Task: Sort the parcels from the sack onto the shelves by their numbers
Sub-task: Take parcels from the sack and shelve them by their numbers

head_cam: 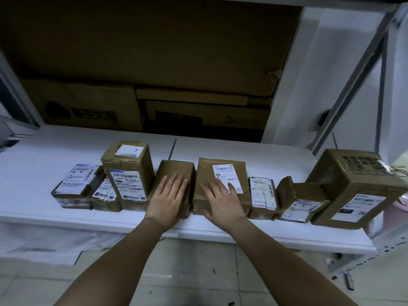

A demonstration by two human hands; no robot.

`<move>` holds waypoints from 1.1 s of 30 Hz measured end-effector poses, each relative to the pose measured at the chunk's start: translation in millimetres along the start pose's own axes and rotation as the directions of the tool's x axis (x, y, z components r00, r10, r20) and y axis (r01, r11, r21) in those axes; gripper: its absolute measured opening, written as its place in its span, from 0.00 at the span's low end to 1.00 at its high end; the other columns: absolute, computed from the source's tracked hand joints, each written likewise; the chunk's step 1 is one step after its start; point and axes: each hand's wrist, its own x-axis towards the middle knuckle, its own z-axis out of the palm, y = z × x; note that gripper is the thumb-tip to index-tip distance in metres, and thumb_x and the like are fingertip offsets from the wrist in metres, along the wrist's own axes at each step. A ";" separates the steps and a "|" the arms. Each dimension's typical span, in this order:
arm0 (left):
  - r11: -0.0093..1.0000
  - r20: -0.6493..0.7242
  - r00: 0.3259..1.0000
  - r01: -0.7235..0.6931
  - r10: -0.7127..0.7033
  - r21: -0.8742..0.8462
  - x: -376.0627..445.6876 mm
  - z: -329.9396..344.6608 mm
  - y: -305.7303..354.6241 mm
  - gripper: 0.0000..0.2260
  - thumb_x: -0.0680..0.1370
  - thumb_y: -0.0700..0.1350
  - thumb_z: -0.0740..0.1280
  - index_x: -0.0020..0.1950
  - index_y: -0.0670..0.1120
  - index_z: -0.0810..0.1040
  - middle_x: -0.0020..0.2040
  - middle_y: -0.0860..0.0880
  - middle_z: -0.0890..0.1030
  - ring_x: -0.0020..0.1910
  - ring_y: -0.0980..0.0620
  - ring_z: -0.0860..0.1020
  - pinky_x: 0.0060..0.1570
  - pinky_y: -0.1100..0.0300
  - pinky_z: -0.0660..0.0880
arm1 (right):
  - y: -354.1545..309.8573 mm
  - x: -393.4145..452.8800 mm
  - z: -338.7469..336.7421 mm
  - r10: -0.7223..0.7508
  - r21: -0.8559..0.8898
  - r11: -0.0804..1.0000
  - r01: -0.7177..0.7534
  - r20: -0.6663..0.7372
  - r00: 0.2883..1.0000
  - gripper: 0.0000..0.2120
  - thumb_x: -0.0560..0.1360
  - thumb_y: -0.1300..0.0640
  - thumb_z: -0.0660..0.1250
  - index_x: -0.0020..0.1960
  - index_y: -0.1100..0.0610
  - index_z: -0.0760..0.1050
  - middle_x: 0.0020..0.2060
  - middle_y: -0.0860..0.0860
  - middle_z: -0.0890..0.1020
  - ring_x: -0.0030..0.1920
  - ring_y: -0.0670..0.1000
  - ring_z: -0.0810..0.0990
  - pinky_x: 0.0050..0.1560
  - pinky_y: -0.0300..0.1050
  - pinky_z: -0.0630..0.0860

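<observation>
We press both open palms flat and nudge parcels into line, labels kept facing up so numbers read. Left hand [169, 196] lies fingers straight on the plain brown taped parcel [174, 173]; right hand [221, 198] lies flat on the labelled brown parcel [220, 173] just beside it, mid-row on the white shelf [66, 149]

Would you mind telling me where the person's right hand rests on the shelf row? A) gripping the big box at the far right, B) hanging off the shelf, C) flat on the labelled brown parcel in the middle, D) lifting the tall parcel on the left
C: the right hand lies with straight fingers flat on the labelled brown parcel, beside the left hand.
</observation>
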 end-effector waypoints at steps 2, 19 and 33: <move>0.999 0.129 0.991 0.036 -0.036 0.000 1.4 7.0 -6.0 0.34 0.80 0.50 0.57 0.78 0.43 0.40 0.79 0.42 0.48 0.78 0.43 0.50 0.75 0.48 0.43 | -11.4 4.5 2.6 0.049 0.051 0.997 -0.052 0.059 0.997 0.35 0.77 0.43 0.58 0.78 0.51 0.48 0.77 0.52 0.54 0.77 0.54 0.48 0.74 0.60 0.49; 0.988 0.175 0.981 0.103 -0.083 -0.114 19.3 16.5 3.1 0.32 0.81 0.44 0.58 0.79 0.45 0.41 0.79 0.44 0.49 0.78 0.45 0.51 0.75 0.51 0.50 | -9.7 1.6 10.2 0.091 0.114 0.987 -0.110 0.167 0.982 0.37 0.77 0.48 0.61 0.79 0.50 0.45 0.78 0.49 0.49 0.78 0.54 0.47 0.74 0.58 0.52; 0.118 0.080 0.431 0.414 -0.899 -0.902 -60.0 20.8 -35.5 0.30 0.75 0.37 0.65 0.75 0.42 0.58 0.73 0.39 0.60 0.71 0.39 0.61 0.68 0.43 0.61 | -64.9 28.9 -11.2 -0.030 0.179 0.983 0.029 -0.002 1.000 0.35 0.78 0.47 0.59 0.79 0.51 0.46 0.78 0.49 0.52 0.78 0.52 0.47 0.76 0.54 0.48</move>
